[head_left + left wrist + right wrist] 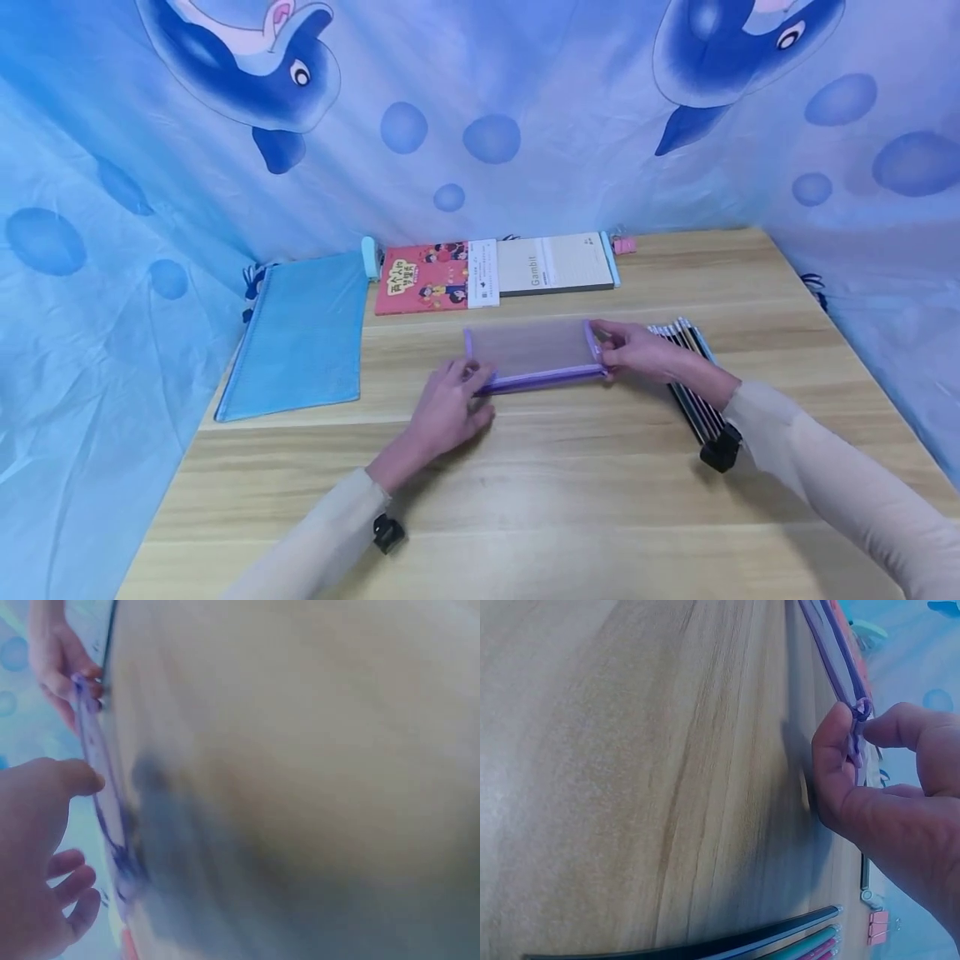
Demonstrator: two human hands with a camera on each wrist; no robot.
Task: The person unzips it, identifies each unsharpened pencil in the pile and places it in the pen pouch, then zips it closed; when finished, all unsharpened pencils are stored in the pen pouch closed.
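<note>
At the right end of the purple-edged clear pouch [528, 346]: right hand [636, 350], thumb and fingers pinching the edge. At the pouch's near left corner: left hand [446, 406], thumb parted wide from loosely bent fingers, no grip that I can see; whether it touches, I cannot tell. Pouch: mid-table, long side running left to right, no contents that I can make out. Step in hand, by my reading: handling the pouch by its two ends. Next move, I judge, calls for left fingers closing on the near left corner, right pinch steady. Right of the pouch: row of pencils [679, 335], partly beneath the right forearm [708, 377]. Left: blue folder [300, 342]. Far side: red book [416, 287], pale notebook [573, 260] on its right, then pink clip [625, 245].
</note>
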